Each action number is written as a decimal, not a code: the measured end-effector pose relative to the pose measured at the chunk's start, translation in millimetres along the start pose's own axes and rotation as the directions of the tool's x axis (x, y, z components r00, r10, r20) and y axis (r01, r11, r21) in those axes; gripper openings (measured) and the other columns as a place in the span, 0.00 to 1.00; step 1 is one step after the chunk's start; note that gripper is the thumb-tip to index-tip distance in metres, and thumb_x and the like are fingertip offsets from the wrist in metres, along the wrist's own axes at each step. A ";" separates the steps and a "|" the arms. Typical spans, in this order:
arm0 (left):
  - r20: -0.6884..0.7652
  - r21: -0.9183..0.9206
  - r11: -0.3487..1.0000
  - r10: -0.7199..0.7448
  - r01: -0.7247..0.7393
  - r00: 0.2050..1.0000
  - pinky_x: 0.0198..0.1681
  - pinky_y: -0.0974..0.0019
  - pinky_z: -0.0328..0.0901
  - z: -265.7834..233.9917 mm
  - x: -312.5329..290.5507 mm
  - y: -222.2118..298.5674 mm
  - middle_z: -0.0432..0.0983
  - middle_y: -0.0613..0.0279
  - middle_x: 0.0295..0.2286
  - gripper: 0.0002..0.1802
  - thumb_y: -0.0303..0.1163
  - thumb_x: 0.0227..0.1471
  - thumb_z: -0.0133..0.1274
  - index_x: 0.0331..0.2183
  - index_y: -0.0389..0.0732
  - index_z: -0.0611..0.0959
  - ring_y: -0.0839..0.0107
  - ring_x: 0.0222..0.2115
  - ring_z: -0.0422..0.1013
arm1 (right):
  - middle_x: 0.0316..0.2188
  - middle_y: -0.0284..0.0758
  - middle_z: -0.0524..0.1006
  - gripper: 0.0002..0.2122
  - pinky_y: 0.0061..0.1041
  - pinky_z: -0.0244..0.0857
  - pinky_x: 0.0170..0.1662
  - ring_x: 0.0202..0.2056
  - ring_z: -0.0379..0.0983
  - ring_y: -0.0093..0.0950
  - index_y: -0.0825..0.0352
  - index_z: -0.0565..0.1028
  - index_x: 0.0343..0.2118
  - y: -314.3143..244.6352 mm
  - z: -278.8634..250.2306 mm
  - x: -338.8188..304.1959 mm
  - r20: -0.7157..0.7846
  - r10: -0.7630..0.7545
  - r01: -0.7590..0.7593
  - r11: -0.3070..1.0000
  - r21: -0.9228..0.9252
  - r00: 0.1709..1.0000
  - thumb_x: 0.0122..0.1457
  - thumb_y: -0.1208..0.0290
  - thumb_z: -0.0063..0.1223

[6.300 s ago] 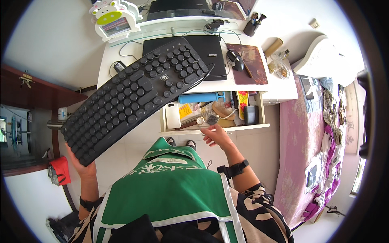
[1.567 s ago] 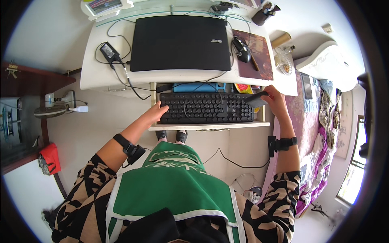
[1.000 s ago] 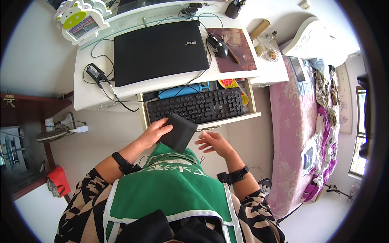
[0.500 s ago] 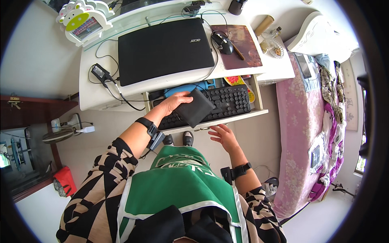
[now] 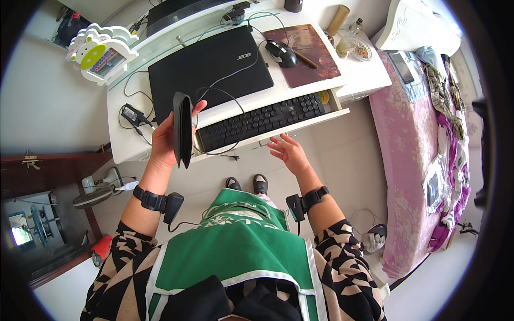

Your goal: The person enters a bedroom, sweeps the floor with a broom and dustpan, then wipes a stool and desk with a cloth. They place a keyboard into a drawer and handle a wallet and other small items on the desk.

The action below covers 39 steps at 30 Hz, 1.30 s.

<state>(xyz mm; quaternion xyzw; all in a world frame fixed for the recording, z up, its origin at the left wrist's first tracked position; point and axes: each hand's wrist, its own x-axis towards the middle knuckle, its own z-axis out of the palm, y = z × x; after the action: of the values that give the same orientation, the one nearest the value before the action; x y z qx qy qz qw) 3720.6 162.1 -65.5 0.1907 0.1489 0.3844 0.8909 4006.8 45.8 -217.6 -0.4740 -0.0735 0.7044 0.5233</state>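
Note:
My left hand (image 5: 162, 143) is closed around a black wallet-like folded case (image 5: 183, 131), held upright and edge-on above the left end of the drawer. One finger sticks out past its far side. My right hand (image 5: 292, 154) hangs just in front of the partly open drawer (image 5: 289, 128), its fingers spread and holding nothing. A black keyboard (image 5: 262, 123) with round keys lies inside the drawer. Across the keyboard and over the drawer's front edge runs a thin black cable (image 5: 245, 115).
A closed black laptop (image 5: 209, 69) covers much of the white desk. Right of it are a black mouse (image 5: 282, 53) and a brown-red mat (image 5: 318, 72); a power adapter (image 5: 133, 114) sits left. A bed with pink bedding (image 5: 404, 176) stands at right, a fan (image 5: 93, 198) at left.
My left hand has moved left with the case and turned it edge-on. The drawer is pushed further in, hiding the blue object and the flowered item. A cable now loops over its front.

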 end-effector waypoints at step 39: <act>-0.560 0.505 0.834 0.121 0.222 0.819 0.41 0.70 0.65 -54.1 -9.5 47.0 0.74 0.66 0.36 0.17 0.38 0.50 0.50 0.40 0.41 0.75 0.74 0.37 0.70 | 0.42 0.25 0.73 0.20 0.29 0.62 0.46 0.42 0.67 0.36 0.60 0.64 0.48 -11.4 41.2 73.1 0.025 -0.326 0.089 0.184 -0.979 0.945 0.48 0.75 0.41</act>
<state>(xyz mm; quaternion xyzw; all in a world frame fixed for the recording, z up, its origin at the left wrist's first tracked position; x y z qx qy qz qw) 3662.5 196.9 -90.8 0.3096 0.5174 0.3394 0.7220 3983.5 125.9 -231.6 -0.7452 -0.5105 0.3758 0.2066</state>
